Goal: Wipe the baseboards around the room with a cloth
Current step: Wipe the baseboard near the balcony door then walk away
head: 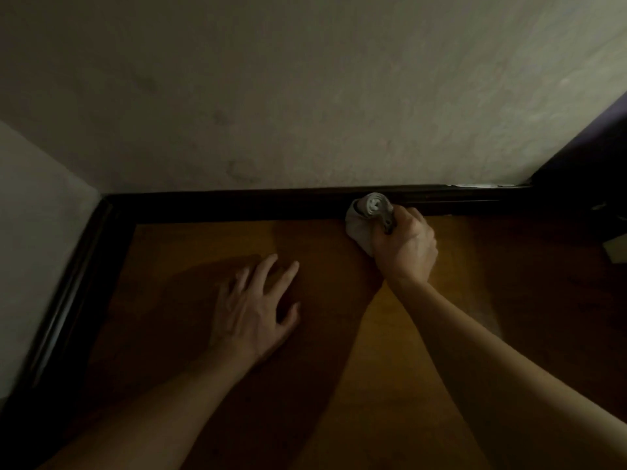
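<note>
A dark baseboard (237, 205) runs along the foot of the pale back wall and turns down the left side at the corner. My right hand (405, 247) grips a bunched grey cloth (364, 218) and holds it against the baseboard right of centre. My left hand (252, 313) lies flat on the brown wooden floor (380, 351), fingers spread, a little in front of the baseboard.
The left wall's baseboard (64, 300) runs toward me from the corner. A dark purple upright edge (590, 144) stands at the right end of the back wall, with a small pale object (615, 249) on the floor beside it.
</note>
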`<act>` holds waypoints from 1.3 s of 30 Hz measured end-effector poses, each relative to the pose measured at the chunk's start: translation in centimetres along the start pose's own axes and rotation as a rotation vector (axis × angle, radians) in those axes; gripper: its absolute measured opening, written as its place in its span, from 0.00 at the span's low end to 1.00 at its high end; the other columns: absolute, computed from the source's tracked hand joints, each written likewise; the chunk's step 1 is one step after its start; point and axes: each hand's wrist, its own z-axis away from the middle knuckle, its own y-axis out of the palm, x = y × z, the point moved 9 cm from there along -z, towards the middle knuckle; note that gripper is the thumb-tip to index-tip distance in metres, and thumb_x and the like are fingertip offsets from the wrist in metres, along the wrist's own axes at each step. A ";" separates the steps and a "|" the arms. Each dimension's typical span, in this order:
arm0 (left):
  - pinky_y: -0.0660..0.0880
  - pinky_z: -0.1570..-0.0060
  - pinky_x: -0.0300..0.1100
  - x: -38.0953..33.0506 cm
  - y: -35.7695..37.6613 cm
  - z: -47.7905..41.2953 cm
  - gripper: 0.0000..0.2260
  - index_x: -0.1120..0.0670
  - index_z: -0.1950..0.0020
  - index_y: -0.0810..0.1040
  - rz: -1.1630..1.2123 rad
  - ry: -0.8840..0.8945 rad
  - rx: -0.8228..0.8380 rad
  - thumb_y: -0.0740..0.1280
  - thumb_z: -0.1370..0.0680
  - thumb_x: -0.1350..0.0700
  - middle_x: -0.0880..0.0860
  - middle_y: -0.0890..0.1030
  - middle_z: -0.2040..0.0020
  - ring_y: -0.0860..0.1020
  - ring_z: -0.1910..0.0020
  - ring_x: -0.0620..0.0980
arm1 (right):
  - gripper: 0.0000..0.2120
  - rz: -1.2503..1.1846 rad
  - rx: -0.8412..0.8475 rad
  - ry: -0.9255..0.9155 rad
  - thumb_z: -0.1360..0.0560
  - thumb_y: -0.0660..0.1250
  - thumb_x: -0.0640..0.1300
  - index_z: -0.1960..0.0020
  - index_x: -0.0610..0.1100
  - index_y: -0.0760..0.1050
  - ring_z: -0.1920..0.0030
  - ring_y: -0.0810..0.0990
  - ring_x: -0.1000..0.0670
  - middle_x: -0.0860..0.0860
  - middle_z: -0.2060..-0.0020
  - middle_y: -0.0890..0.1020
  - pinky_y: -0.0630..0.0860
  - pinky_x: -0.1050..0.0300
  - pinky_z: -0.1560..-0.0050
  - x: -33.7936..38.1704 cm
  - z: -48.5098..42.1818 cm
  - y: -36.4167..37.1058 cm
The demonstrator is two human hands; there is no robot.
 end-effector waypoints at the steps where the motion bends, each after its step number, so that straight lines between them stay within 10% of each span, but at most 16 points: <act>1: 0.60 0.28 0.57 -0.9 -0.1 0.0 0.32 0.34 0.21 0.41 0.016 -0.001 -0.007 0.40 0.25 0.31 0.48 0.48 0.18 0.58 0.23 0.56 | 0.11 0.009 -0.023 0.032 0.25 0.65 0.54 0.50 0.47 0.78 0.54 0.78 0.43 0.50 0.54 0.78 0.70 0.53 0.60 -1.4 -0.4 -0.9; 18: 0.48 0.25 0.60 -8.0 2.2 -0.7 0.32 0.38 0.20 0.51 -0.028 0.016 0.096 0.41 0.22 0.30 0.49 0.47 0.17 0.45 0.20 0.54 | 0.23 -0.051 0.009 -0.005 0.31 0.56 0.63 0.52 0.46 0.77 0.56 0.79 0.41 0.49 0.56 0.78 0.67 0.53 0.63 -1.6 -0.8 -1.4; 25: 0.49 0.25 0.62 -8.4 2.1 -1.3 0.34 0.38 0.20 0.52 -0.048 0.070 0.062 0.36 0.25 0.30 0.49 0.49 0.17 0.45 0.19 0.54 | 0.12 -0.017 -0.009 0.033 0.27 0.64 0.55 0.52 0.47 0.78 0.55 0.79 0.42 0.50 0.56 0.78 0.68 0.53 0.62 -3.1 -1.1 -1.7; 30: 0.48 0.27 0.61 -8.5 1.9 -2.4 0.33 0.37 0.21 0.53 -0.033 0.106 0.012 0.38 0.25 0.29 0.51 0.55 0.19 0.50 0.20 0.56 | 0.26 -0.034 0.011 -0.035 0.32 0.54 0.66 0.51 0.48 0.78 0.59 0.77 0.46 0.51 0.56 0.78 0.64 0.54 0.62 -1.1 -0.7 -1.6; 39: 0.49 0.27 0.63 -8.5 2.2 -2.9 0.34 0.37 0.21 0.50 -0.052 0.126 0.019 0.36 0.26 0.29 0.47 0.45 0.18 0.44 0.20 0.54 | 0.10 0.019 -0.055 0.097 0.25 0.66 0.53 0.51 0.48 0.78 0.58 0.74 0.50 0.55 0.58 0.75 0.66 0.55 0.59 -5.7 -1.9 -3.6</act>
